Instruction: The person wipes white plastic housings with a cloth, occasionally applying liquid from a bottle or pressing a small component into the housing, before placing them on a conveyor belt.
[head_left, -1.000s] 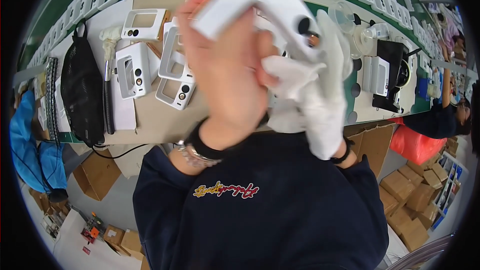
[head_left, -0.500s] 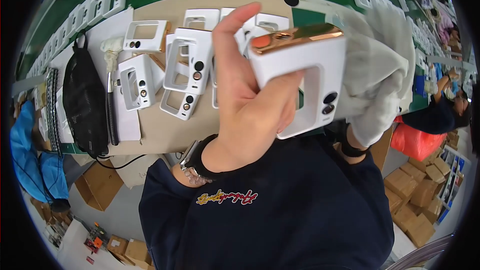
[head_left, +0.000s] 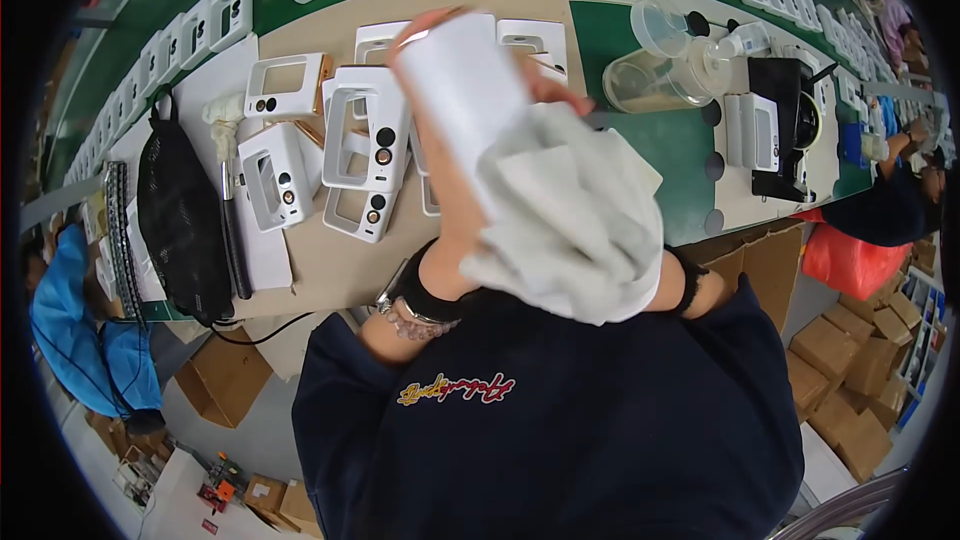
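The head view shows the left hand (head_left: 455,240) gripping a white plastic casing (head_left: 465,90), raised close to the camera above the surface (head_left: 330,270). The right hand (head_left: 590,230), in a white glove, is closed around a folded white cloth (head_left: 560,180) pressed against the casing's lower part. The step in hand appears to be wiping the casing clean. The next move likely calls for turning the casing to expose unwiped faces while keeping the grip firm. More white casings (head_left: 365,140) lie on the surface beyond.

Casings (head_left: 365,155) left of cups (head_left: 655,60); bag (head_left: 180,220) leftmost
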Action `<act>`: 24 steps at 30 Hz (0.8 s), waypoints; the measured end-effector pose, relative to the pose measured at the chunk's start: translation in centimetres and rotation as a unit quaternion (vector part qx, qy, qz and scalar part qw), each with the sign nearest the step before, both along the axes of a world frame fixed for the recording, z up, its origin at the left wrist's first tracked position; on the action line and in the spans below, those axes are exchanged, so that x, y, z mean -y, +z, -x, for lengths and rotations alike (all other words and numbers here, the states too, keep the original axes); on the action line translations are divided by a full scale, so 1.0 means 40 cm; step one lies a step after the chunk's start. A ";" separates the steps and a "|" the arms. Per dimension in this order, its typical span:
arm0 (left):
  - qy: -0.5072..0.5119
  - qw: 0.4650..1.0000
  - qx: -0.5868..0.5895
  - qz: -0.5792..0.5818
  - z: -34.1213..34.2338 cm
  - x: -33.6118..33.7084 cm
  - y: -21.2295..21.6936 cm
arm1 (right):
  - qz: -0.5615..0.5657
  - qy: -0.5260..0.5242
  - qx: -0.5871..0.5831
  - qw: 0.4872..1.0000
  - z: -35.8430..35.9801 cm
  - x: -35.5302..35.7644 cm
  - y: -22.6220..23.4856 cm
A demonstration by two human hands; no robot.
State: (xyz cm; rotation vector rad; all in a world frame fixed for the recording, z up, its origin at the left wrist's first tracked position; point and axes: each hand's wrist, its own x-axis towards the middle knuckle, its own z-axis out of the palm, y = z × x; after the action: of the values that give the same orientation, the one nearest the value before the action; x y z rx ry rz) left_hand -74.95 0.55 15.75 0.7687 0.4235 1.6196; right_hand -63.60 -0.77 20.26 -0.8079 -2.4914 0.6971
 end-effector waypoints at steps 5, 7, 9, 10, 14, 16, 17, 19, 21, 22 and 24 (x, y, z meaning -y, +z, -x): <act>-0.183 0.968 0.144 0.097 0.015 0.002 0.082 | -0.173 0.005 -0.021 0.985 -0.031 -0.009 -0.019; -0.266 0.928 0.211 0.150 0.024 0.009 0.102 | -0.255 0.009 -0.032 0.966 -0.037 -0.004 -0.021; -0.255 0.935 0.193 0.152 0.024 0.009 0.099 | -0.295 0.008 -0.040 0.955 -0.043 0.005 -0.019; -0.242 0.941 0.178 0.153 0.023 0.009 0.096 | -0.270 -0.010 -0.084 0.959 -0.047 0.015 -0.009; -0.243 0.897 0.295 0.223 0.017 0.020 0.130 | -0.227 -0.066 -0.123 0.964 -0.026 -0.005 0.054; -0.246 0.861 0.360 0.261 0.014 0.028 0.133 | -0.240 -0.107 -0.022 0.965 -0.001 -0.031 0.076; -0.231 0.894 0.293 0.247 0.015 0.034 0.123 | -0.235 -0.107 -0.024 0.966 -0.006 -0.035 0.066; -0.204 0.941 0.162 0.214 0.010 0.042 0.097 | -0.157 -0.161 -0.087 0.971 -0.039 -0.047 0.040; -0.178 0.968 0.024 0.176 0.009 0.039 0.078 | -0.079 -0.217 -0.150 0.961 -0.079 -0.058 0.012; -0.166 0.973 -0.046 0.154 0.010 0.031 0.075 | -0.041 -0.246 -0.181 0.951 -0.098 -0.063 0.000; -0.251 0.959 0.097 0.089 0.017 0.005 0.068 | 0.036 -0.290 -0.248 0.924 -0.119 -0.076 -0.023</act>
State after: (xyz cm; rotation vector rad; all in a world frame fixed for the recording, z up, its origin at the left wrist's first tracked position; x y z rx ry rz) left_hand -75.64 0.34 18.48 0.5200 0.2061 1.1478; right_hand -58.85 2.25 19.33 -1.1561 -1.6642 0.6689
